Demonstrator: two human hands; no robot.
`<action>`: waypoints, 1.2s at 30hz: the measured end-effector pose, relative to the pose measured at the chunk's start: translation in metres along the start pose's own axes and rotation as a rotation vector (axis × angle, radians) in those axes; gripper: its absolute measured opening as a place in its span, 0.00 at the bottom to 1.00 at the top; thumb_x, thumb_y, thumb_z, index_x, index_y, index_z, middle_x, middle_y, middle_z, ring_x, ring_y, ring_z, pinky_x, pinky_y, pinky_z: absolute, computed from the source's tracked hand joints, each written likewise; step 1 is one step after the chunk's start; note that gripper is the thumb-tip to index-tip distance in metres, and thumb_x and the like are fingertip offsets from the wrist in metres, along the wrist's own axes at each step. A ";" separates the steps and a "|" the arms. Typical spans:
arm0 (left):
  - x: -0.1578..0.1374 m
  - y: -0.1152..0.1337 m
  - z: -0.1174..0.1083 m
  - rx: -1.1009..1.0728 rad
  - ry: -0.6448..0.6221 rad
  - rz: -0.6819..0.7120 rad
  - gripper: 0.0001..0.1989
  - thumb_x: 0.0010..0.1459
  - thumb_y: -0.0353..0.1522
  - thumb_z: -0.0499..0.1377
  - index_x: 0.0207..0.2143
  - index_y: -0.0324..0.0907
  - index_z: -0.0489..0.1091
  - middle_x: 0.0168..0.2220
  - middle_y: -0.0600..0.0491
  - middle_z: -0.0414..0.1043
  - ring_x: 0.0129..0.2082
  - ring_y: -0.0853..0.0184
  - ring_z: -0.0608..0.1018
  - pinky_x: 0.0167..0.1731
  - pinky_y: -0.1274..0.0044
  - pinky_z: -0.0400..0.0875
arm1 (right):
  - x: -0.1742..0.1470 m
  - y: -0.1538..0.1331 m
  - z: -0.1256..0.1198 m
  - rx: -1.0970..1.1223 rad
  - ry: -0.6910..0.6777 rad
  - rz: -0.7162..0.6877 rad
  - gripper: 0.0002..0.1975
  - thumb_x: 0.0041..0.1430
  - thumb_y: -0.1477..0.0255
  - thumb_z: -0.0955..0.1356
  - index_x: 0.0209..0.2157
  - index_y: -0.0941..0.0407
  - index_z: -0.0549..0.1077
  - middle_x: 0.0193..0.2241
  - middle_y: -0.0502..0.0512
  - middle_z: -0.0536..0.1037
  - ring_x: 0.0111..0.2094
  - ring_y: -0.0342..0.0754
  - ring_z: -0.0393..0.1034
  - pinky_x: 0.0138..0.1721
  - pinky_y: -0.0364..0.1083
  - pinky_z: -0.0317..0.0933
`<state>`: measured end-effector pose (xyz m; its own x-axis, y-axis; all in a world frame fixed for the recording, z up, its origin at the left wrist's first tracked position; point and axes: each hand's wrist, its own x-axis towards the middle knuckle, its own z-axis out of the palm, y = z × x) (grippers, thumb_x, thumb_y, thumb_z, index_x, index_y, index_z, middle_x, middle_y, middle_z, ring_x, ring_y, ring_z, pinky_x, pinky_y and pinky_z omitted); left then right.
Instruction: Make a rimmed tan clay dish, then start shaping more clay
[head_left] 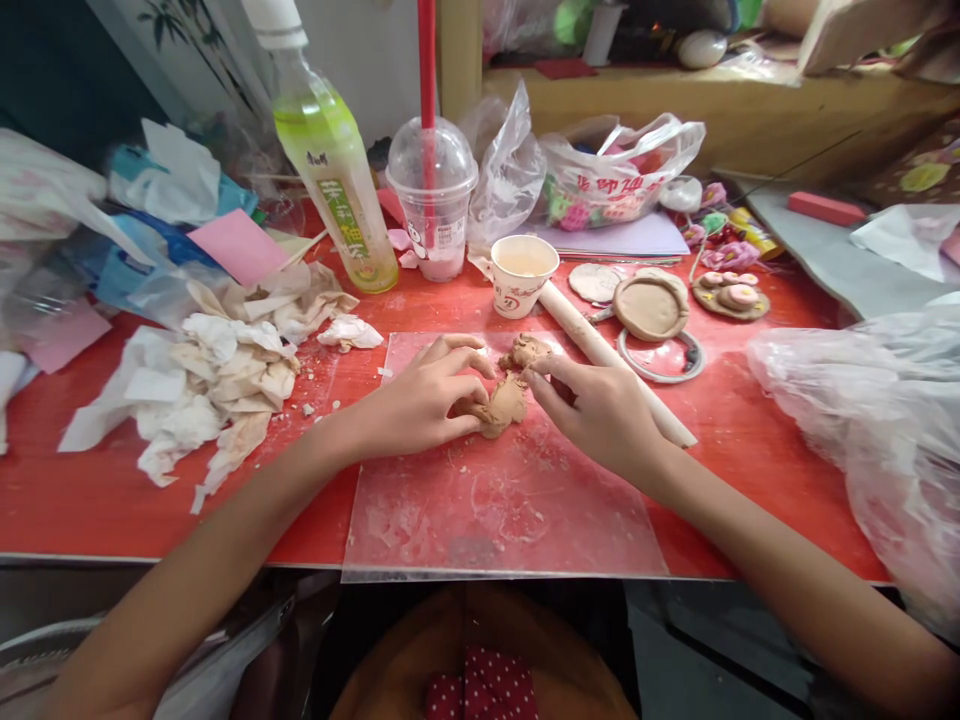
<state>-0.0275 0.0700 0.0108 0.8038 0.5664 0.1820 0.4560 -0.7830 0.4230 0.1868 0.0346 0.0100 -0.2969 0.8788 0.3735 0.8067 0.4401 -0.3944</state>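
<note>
Tan lumps of clay (504, 405) lie on a clear plastic sheet (495, 510) on the red table; a rougher crumbled piece of clay (525, 350) sits just behind the smoother one. From the left, my left hand (427, 400) holds the near clay's edge between thumb and curled fingers. My right hand (604, 415) pinches at the right side of the clay with thumb and forefinger, where the two pieces meet. What lies right under its fingertips is partly hidden. Close behind my right hand is a white rolling rod (611, 360), lying slantwise.
Behind the clay stand a paper cup (523, 275) of liquid, a domed plastic cup (433, 200) with a red straw and a green drink bottle (330, 170). Crumpled tissues (217, 380) lie left. A round clay dish (651, 305) and a plastic bag (862, 400) are right.
</note>
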 end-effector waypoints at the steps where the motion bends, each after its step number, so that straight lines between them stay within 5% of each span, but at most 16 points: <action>1: 0.000 0.000 -0.002 -0.014 -0.024 0.001 0.07 0.58 0.36 0.58 0.33 0.42 0.71 0.49 0.49 0.67 0.60 0.59 0.57 0.56 0.64 0.59 | 0.000 0.000 0.000 -0.003 0.000 -0.004 0.14 0.63 0.67 0.60 0.34 0.56 0.76 0.18 0.54 0.72 0.23 0.47 0.69 0.26 0.44 0.57; 8: 0.000 -0.001 -0.005 0.073 -0.057 -0.097 0.19 0.56 0.41 0.59 0.48 0.45 0.68 0.58 0.47 0.60 0.61 0.55 0.55 0.58 0.59 0.54 | -0.002 0.004 0.004 -0.100 0.025 -0.051 0.16 0.63 0.68 0.59 0.31 0.57 0.75 0.19 0.54 0.73 0.21 0.44 0.65 0.23 0.43 0.51; 13: 0.000 -0.003 -0.003 0.098 -0.063 -0.015 0.12 0.59 0.40 0.56 0.30 0.44 0.74 0.56 0.51 0.63 0.62 0.54 0.53 0.58 0.58 0.51 | -0.002 0.008 0.008 -0.164 0.057 -0.089 0.16 0.62 0.69 0.59 0.30 0.59 0.76 0.16 0.52 0.71 0.18 0.42 0.61 0.21 0.43 0.46; 19: -0.004 -0.008 -0.017 -0.037 -0.109 0.013 0.09 0.58 0.39 0.57 0.31 0.48 0.76 0.53 0.54 0.66 0.61 0.58 0.54 0.58 0.64 0.54 | -0.003 0.009 0.009 -0.163 0.014 -0.103 0.15 0.63 0.69 0.59 0.31 0.59 0.75 0.19 0.53 0.75 0.20 0.43 0.67 0.21 0.43 0.52; 22: -0.004 -0.008 -0.027 -0.124 -0.097 0.006 0.07 0.59 0.36 0.57 0.36 0.49 0.76 0.52 0.54 0.67 0.60 0.61 0.58 0.57 0.68 0.57 | -0.001 0.008 0.009 -0.101 -0.070 -0.152 0.13 0.64 0.70 0.60 0.38 0.58 0.74 0.35 0.57 0.79 0.33 0.48 0.74 0.31 0.45 0.63; 25: -0.003 -0.009 -0.033 -0.098 0.075 -0.056 0.09 0.60 0.36 0.56 0.41 0.48 0.73 0.49 0.53 0.70 0.54 0.64 0.66 0.56 0.69 0.57 | 0.003 0.008 0.009 -0.016 -0.194 -0.283 0.15 0.65 0.71 0.58 0.47 0.59 0.71 0.48 0.60 0.75 0.50 0.50 0.68 0.49 0.50 0.63; 31: -0.001 -0.012 -0.032 -0.052 0.222 -0.136 0.10 0.60 0.37 0.56 0.40 0.45 0.74 0.45 0.52 0.72 0.51 0.65 0.69 0.55 0.69 0.59 | 0.005 0.012 0.014 -0.059 -0.255 -0.402 0.20 0.66 0.72 0.57 0.56 0.61 0.65 0.53 0.60 0.71 0.61 0.54 0.54 0.60 0.59 0.53; 36: -0.001 -0.009 -0.031 -0.066 0.221 -0.123 0.10 0.60 0.37 0.56 0.39 0.44 0.74 0.44 0.52 0.72 0.51 0.65 0.68 0.54 0.69 0.60 | 0.007 0.013 0.016 -0.023 -0.318 -0.440 0.19 0.67 0.71 0.55 0.54 0.63 0.66 0.51 0.63 0.72 0.58 0.52 0.60 0.61 0.58 0.51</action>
<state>-0.0444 0.0850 0.0345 0.6377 0.7044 0.3116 0.5134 -0.6903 0.5098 0.1872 0.0495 -0.0057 -0.7460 0.6265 0.2256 0.5812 0.7780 -0.2387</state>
